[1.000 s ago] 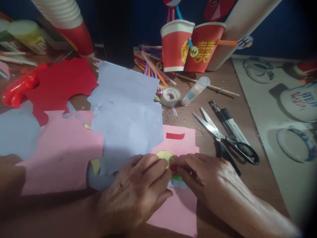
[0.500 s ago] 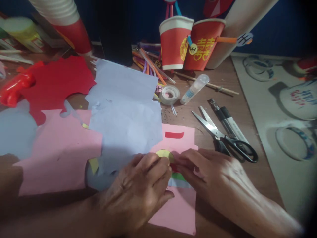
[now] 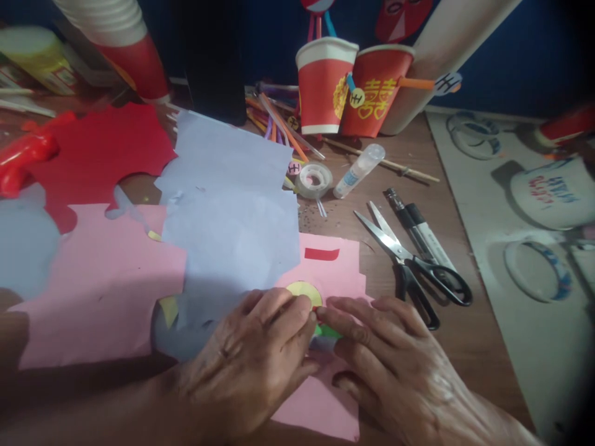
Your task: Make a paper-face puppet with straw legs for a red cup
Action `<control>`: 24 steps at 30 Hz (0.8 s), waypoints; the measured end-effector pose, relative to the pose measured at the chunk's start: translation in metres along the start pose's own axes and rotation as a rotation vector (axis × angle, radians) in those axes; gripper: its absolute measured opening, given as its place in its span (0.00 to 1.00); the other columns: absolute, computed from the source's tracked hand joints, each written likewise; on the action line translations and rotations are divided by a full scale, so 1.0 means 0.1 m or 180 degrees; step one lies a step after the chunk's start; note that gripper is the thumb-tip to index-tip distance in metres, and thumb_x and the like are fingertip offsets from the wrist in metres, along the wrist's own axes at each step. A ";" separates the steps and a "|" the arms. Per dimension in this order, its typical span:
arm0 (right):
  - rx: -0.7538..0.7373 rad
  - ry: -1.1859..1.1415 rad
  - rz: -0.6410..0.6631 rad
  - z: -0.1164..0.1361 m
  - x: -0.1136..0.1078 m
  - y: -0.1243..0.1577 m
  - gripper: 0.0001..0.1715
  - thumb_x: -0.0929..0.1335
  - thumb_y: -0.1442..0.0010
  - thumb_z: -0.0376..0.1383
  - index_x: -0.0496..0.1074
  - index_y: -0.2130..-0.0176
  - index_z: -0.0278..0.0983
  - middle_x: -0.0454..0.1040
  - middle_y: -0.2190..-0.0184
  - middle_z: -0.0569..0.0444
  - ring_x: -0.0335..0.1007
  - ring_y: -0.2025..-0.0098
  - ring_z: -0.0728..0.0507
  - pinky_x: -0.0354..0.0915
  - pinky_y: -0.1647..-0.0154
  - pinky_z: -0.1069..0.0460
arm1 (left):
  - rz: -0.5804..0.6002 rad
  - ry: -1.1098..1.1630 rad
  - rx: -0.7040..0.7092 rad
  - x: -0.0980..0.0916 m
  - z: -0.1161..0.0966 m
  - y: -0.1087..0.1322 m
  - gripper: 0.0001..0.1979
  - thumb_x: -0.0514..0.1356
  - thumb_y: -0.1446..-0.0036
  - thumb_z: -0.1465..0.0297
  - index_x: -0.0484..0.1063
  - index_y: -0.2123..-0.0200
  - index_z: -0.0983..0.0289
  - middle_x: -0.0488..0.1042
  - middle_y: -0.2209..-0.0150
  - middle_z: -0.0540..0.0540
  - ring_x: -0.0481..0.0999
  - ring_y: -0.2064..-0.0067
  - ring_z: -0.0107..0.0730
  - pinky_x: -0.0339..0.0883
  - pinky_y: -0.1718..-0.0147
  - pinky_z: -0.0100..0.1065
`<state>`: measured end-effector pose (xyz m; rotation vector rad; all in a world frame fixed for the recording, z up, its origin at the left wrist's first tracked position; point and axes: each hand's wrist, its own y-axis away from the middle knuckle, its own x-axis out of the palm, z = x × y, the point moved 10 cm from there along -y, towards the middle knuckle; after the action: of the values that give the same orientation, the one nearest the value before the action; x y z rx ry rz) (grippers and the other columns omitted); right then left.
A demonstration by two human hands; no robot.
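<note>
My left hand (image 3: 267,347) has its fingers bent and pressed together at the near edge of a yellow paper circle (image 3: 304,291). The circle lies over pink paper (image 3: 332,257), and my fingers cover part of it. Beside it, my right hand (image 3: 390,353) is spread out, its index fingertip on a small red paper piece (image 3: 317,308) by the circle. A green paper piece (image 3: 328,330) shows between the hands, partly hidden. Farther up the pink sheet lies a red paper strip (image 3: 321,254). Black-handled scissors (image 3: 404,255) rest open just beyond my right hand.
Pale blue paper (image 3: 232,229), pink scraps (image 3: 116,266) and red paper (image 3: 111,142) cover the left. Behind are a tape roll (image 3: 314,179), a glue tube (image 3: 360,170), markers (image 3: 425,235), straws (image 3: 279,121) and red paper cups (image 3: 325,87). Cut cup rings (image 3: 537,272) lie right.
My right hand has gone from a pinch to spread fingers and lowered, its index finger pressing the red piece. My left hand stays by the yellow circle. The view has shifted slightly.
</note>
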<state>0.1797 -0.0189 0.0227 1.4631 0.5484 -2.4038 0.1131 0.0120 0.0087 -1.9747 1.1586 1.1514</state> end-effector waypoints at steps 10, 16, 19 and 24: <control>-0.0029 -0.0027 -0.0144 -0.20 -0.33 -0.23 0.07 0.66 0.41 0.31 0.73 0.61 0.39 0.78 0.58 0.54 0.71 0.56 0.44 0.59 0.55 0.48 | -0.0038 -0.0108 -0.0031 -0.01 -0.02 0.01 0.11 0.53 0.37 0.67 0.68 0.56 0.64 0.70 0.56 0.53 0.67 0.56 0.38 0.64 0.60 0.40; 0.0318 0.0519 -0.0087 -0.59 -0.26 -0.56 0.07 0.66 0.39 0.32 0.75 0.64 0.38 0.76 0.65 0.51 0.70 0.62 0.42 0.60 0.59 0.47 | 0.0060 -0.0033 -0.0052 0.04 0.01 0.02 0.10 0.54 0.38 0.65 0.68 0.59 0.64 0.70 0.58 0.53 0.66 0.57 0.38 0.63 0.62 0.41; 0.0491 0.0557 0.0140 -0.68 -0.12 -0.69 0.06 0.67 0.41 0.33 0.74 0.63 0.37 0.75 0.65 0.50 0.70 0.60 0.41 0.61 0.58 0.47 | 0.0032 -0.0027 -0.0012 0.06 0.00 0.04 0.11 0.53 0.38 0.65 0.68 0.57 0.65 0.70 0.57 0.54 0.65 0.56 0.39 0.62 0.61 0.42; 0.0688 0.0586 0.0604 -0.71 -0.02 -0.83 0.02 0.68 0.44 0.31 0.72 0.66 0.36 0.73 0.68 0.52 0.69 0.62 0.41 0.61 0.59 0.47 | -0.0086 -0.0044 0.0030 0.04 -0.01 0.06 0.11 0.54 0.38 0.66 0.68 0.57 0.66 0.70 0.56 0.53 0.65 0.55 0.39 0.61 0.61 0.42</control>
<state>0.2019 0.0873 0.0094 1.7519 0.1795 -2.2504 0.1097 0.0068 0.0051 -1.9666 1.1248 1.1420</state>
